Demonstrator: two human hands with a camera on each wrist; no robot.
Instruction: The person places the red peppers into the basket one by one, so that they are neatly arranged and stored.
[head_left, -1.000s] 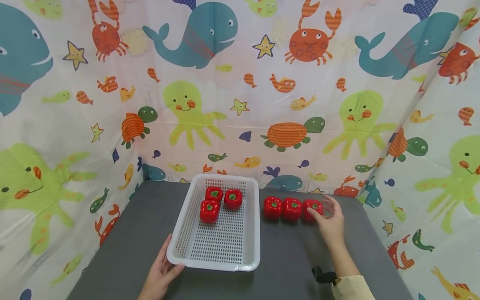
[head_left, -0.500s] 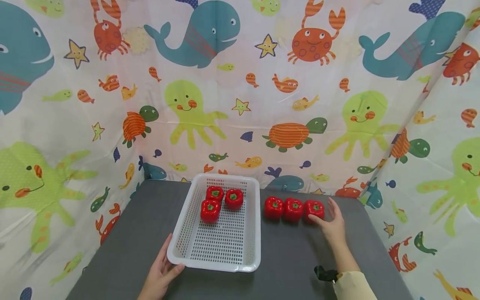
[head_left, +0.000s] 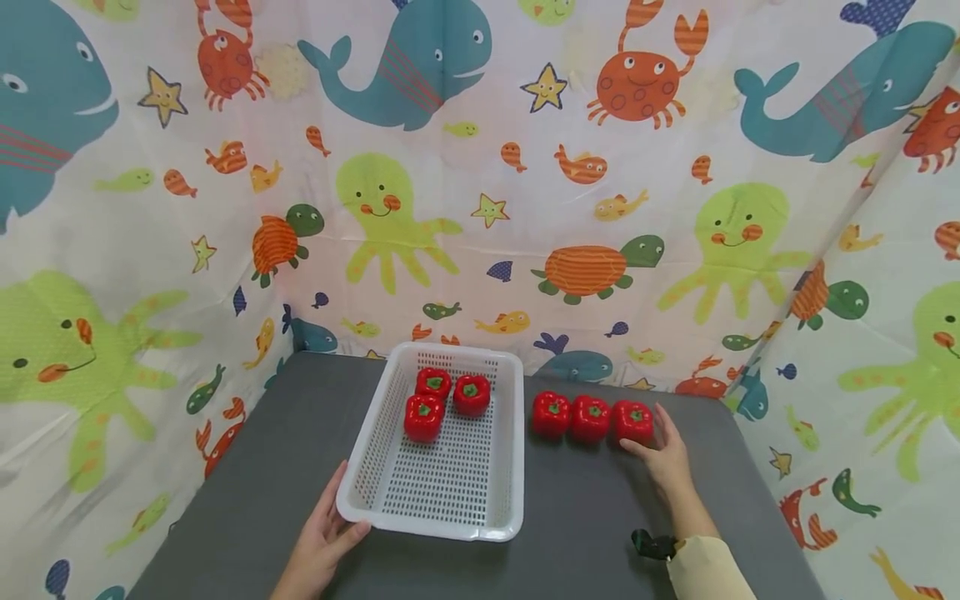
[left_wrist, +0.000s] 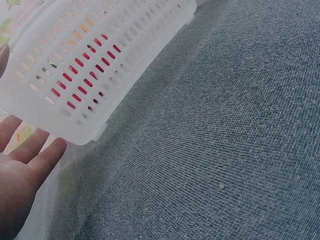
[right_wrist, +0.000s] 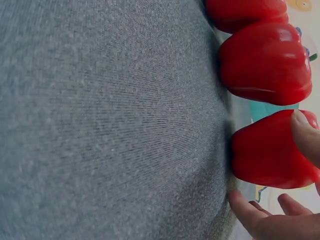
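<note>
A white perforated plastic basket (head_left: 442, 527) stands on the dark table, with three red bell peppers (head_left: 423, 419) grouped toward its back left. My left hand (head_left: 318, 537) is at its front left corner, fingers along the left side and thumb along the front; the left wrist view shows those fingers extended by the basket's wall (left_wrist: 65, 120). Right of the basket, three more red bell peppers stand in a row. My right hand (head_left: 670, 462) is spread around the rightmost pepper (head_left: 632, 421), thumb at its front and fingers at its right side. In the right wrist view, the thumb overlaps this pepper (right_wrist: 265, 150).
The middle pepper (head_left: 589, 419) stands close to the rightmost one, and the left pepper (head_left: 551, 415) is beside it. A curtain with sea animals (head_left: 450, 275) hangs behind the table (head_left: 577, 517) and along both sides. A dark strap piece (head_left: 652, 545) sits at my right wrist.
The right thumb has slid lower along the front of the rightmost pepper, and the right fingers have come down slightly beside it. The view has shifted a little; the left hand and basket stay put.
</note>
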